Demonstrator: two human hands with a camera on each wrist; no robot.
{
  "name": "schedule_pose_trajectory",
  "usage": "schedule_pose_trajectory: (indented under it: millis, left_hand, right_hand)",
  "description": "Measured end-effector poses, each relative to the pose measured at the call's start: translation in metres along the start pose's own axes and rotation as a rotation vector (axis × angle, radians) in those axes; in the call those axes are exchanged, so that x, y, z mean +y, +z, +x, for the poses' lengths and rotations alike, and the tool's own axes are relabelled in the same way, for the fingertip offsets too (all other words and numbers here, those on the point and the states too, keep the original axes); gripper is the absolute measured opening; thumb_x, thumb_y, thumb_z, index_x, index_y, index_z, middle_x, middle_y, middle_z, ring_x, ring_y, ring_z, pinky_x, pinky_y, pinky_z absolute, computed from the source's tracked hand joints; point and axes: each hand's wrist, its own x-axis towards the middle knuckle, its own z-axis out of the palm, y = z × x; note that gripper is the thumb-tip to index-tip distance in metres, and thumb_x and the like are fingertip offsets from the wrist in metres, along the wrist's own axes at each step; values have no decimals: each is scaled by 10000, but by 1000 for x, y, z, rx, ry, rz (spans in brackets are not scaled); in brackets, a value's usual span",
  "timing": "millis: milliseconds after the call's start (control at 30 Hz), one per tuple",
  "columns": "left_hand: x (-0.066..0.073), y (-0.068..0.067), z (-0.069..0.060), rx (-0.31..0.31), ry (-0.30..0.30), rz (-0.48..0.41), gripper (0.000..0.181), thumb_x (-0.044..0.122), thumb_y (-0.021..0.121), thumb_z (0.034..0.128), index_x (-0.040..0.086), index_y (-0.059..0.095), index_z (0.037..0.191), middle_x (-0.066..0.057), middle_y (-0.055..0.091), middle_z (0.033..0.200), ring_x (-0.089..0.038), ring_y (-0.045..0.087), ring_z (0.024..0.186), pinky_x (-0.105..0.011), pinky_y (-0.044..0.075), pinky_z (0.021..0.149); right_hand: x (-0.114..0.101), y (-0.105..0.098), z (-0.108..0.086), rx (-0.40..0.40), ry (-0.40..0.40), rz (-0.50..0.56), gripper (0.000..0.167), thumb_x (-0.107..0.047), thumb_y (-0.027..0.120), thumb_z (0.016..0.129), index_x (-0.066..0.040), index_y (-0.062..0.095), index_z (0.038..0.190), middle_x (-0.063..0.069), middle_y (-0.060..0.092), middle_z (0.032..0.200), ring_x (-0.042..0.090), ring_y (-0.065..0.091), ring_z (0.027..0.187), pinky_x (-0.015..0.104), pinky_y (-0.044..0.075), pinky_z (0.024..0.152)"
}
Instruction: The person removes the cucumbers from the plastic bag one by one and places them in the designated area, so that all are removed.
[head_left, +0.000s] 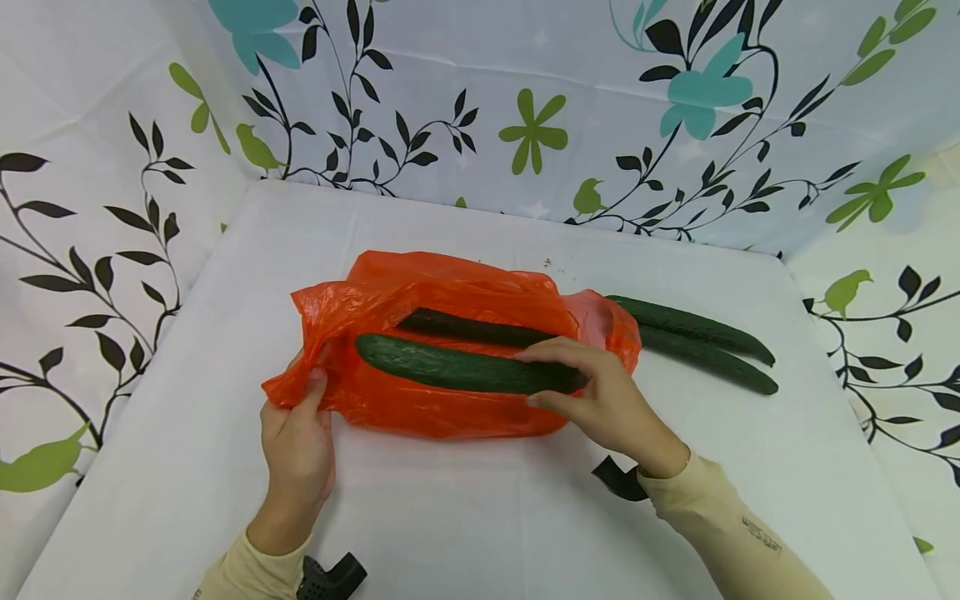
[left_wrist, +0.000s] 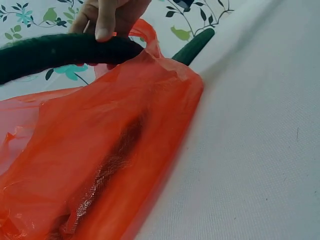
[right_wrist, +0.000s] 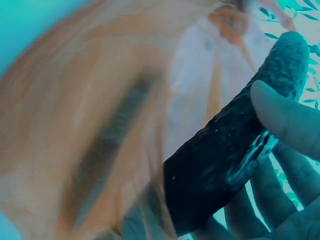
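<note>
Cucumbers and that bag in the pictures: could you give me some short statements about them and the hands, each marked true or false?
1. The right hand holds a cucumber. True.
2. The bag is blue. False: the bag is red-orange.
3. The left hand grips the bag at its left end. True.
4. Two loose cucumbers lie to the left of the bag. False: the loose cucumbers lie to its right, on the table.
5. Another cucumber shows in the bag's opening. True.
</note>
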Motion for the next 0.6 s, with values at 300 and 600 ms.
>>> schedule_pose_trajectory:
  millis: [300, 600]
  left_hand:
    - [0, -1, -1, 6, 10, -20, 402, 144, 458, 1079, -36, 527, 1432, -133, 540, 1393, -290, 430, 1330, -294, 398, 1106]
    - [0, -2, -1, -2, 7, -12, 407, 137, 449, 1082, -24, 506, 1452, -136, 525, 1421, -294, 421, 1348, -300, 387, 1117]
  right_hand:
    - [-8, -11, -2, 25, -43, 287, 445, 83, 804, 806, -60, 705, 1216, 78, 672, 1200, 270, 601, 1127, 343, 547, 893]
    - [-17, -22, -6, 59, -62, 715, 468, 187, 701, 825, -21, 680, 1243, 120, 674, 1176, 312, 632, 1084, 406, 571, 897]
